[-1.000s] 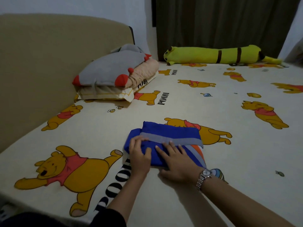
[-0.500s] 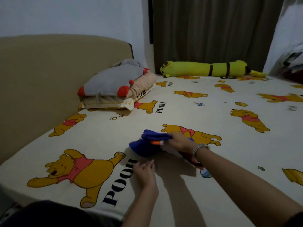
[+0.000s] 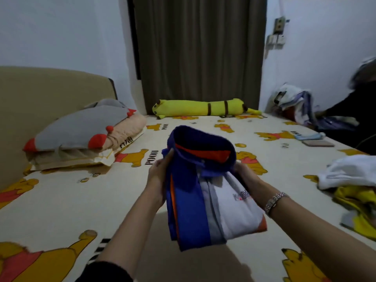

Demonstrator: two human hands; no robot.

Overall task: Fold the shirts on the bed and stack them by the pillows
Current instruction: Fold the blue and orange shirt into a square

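Now the folded shirt (image 3: 205,192), lately pressed flat on the bed (image 3: 61,200), was lifted between left hand (image 3: 157,176) and right hand (image 3: 247,178), seemingly clasping its sides; stacking by the pillows (image 3: 81,135) was judged next

The room is dim, and the colours look a bit grey and soft. Light seems to come from above and behind the person, because a dark shadow falls on the bed sheet (image 3: 61,200) under the folded shirt (image 3: 203,200) and the arms. A smaller shadow sits under the pillows (image 3: 81,135). The dark curtain (image 3: 199,53) lets no light in. Nothing shines or glares. The far right edge is blurry, and a dark shape (image 3: 358,110) there is smeared. The walls lean and bend near the sides, as a wide lens makes them.
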